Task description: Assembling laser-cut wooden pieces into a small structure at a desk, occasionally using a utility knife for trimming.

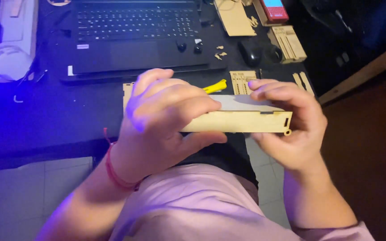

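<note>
Both hands hold a long, flat, pale wooden laser-cut assembly (242, 119) in front of the desk edge. My left hand (164, 120) wraps over its left half, fingers across the top and thumb underneath. My right hand (291, 125) pinches the right end, fingers on top near a small slot. A red string bracelet sits on my left wrist. A yellow tool (216, 86) shows just behind the piece.
A black laptop (135, 35) stands open on the dark desk. Behind and right lie a black mouse (251, 54), wooden cut-out sheets (287, 42), thin wooden strips (304, 81) and small wooden scraps. White objects sit at the far left.
</note>
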